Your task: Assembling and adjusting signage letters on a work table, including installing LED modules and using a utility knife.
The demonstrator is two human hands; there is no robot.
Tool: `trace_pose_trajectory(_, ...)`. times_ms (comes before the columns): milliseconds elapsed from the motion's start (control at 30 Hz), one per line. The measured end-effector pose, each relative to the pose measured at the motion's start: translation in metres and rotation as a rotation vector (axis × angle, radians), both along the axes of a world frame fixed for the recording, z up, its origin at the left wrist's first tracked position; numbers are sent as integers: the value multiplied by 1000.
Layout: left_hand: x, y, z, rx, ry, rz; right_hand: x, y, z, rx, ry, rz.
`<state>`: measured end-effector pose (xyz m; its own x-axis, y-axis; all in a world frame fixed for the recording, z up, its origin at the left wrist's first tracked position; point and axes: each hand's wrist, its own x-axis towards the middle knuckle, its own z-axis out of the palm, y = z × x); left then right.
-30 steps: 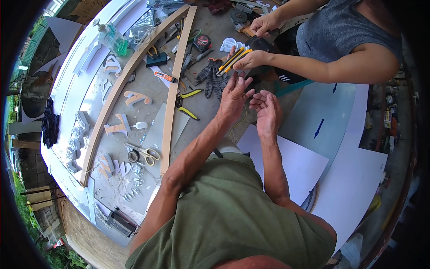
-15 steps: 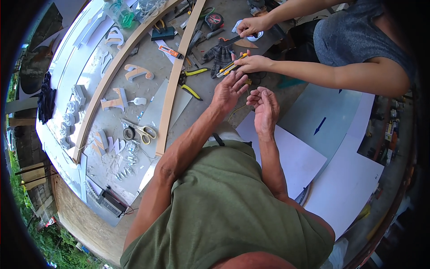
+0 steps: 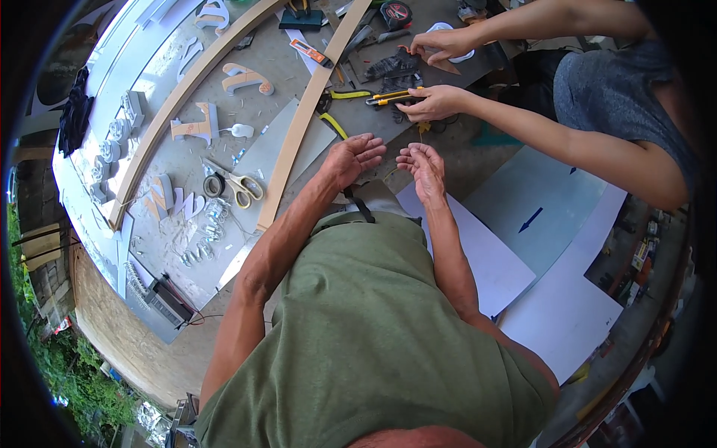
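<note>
Both my hands hang in front of my waist, palms facing each other with a small gap between. My left hand [image 3: 357,159] is open with fingers stretched, near the yellow-handled pliers [image 3: 333,125] on the table. My right hand [image 3: 423,172] is open too, fingers loosely curled, holding nothing. Just beyond them, a co-worker's near hand [image 3: 433,103] grips a yellow utility knife [image 3: 394,98]. The co-worker's far hand [image 3: 442,49] hovers beside a dark knit glove [image 3: 393,64], seemingly with nothing in it.
Two long wooden strips [image 3: 302,131] cross the table. Scissors [image 3: 243,190], black tape [image 3: 213,185], cut-out letters [image 3: 196,123] and an orange tool [image 3: 309,52] lie around them. White sheets [image 3: 560,321] and a bluish panel [image 3: 534,209] spread on my right.
My hands have drawn back toward my body, the left one farther from the co-worker's knife. The co-worker's far hand no longer holds the dark tool. The view has shifted slightly.
</note>
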<state>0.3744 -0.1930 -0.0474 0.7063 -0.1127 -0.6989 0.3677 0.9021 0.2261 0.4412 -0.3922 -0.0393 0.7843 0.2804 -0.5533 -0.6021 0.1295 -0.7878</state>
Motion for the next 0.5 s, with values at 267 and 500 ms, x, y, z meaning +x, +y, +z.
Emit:
trace_pose_trajectory(267, -18, 30, 3, 93, -109, -107, 15, 14, -22, -90, -51, 59)
trace_pose_trajectory(500, -19, 43, 14, 186, -97, -247, 36, 22, -28, -421, -337, 72)
